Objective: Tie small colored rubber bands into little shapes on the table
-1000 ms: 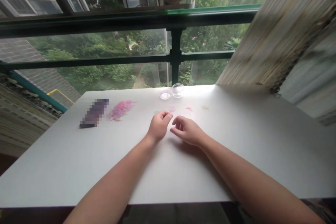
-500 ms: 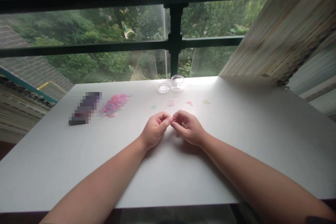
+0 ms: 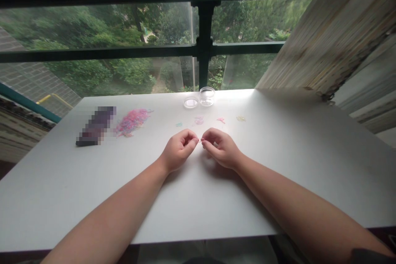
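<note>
Above the middle of the white table, my left hand and my right hand face each other with fingertips pinched. Between them stretches a thin, pale pink rubber band, one end in each pinch. Just beyond my hands lie small sorted groups of bands: teal bands, pinkish-purple bands, pink bands and yellow bands. A bigger heap of mixed rubber bands, mostly pink and purple, spreads out to the left.
A clear round tub stands near the far table edge, with its clear lid lying to its left. At far left is a dark, pixelated oblong object. Behind the table are a green-framed window and a striped curtain.
My fingertips have drawn slightly apart, my left hand moving left, so the band now spans a small gap. The whole view has shifted a little; the table items stay put.
</note>
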### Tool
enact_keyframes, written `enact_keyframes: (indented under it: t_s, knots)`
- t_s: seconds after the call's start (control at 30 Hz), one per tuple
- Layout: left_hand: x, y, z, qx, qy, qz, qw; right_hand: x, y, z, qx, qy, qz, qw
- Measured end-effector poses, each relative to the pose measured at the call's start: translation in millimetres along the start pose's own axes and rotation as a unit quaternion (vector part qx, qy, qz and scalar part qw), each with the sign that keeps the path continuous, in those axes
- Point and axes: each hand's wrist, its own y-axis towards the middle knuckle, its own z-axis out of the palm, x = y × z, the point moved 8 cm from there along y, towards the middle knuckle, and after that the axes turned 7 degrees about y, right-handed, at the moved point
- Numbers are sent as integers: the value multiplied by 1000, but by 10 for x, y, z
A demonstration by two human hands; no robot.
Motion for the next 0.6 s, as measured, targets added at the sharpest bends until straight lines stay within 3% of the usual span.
enact_keyframes:
  t_s: [0.3, 0.6]
  knots:
    - [-28, -9, 33, 29, -32, 21, 999, -4, 11, -25, -14, -28, -10, 999]
    - [-6, 10, -1, -1, 0, 5, 1000, -17, 15, -24, -8, -20, 4, 1000]
